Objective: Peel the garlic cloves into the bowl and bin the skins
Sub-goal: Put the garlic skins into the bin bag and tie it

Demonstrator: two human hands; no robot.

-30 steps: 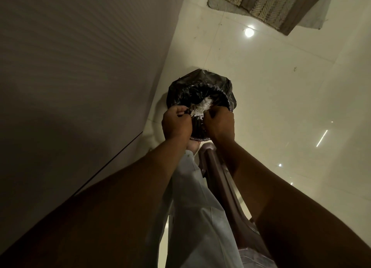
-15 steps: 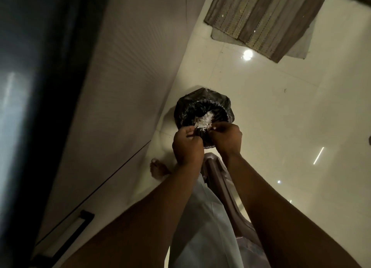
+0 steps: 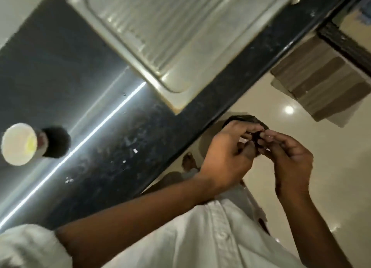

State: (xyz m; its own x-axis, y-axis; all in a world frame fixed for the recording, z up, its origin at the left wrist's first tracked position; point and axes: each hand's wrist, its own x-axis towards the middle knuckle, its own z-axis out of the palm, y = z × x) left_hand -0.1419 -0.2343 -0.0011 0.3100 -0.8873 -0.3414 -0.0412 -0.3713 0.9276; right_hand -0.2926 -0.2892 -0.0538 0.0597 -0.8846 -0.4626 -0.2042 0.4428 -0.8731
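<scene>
My left hand (image 3: 226,157) and my right hand (image 3: 289,159) meet fingertip to fingertip above the black-lined bin (image 3: 241,118). Only the bin's dark far rim shows past my fingers. Both hands have curled fingers, and motion blur hides whether any garlic skin sits between them. A white bowl (image 3: 19,144) with something pale yellow inside stands on the black counter (image 3: 100,127) at the far left, well away from both hands. A few small white skin bits (image 3: 135,151) lie on the counter.
A steel sink drainboard (image 3: 170,36) is set into the counter at the top. A striped floor mat (image 3: 321,83) lies on the glossy tiled floor at right. My bare foot (image 3: 188,161) shows below the counter edge, beside the bin.
The view has swung up from the floor and bin to take in the counter, bowl and drainboard. My hands have risen from the bin opening and stay together.
</scene>
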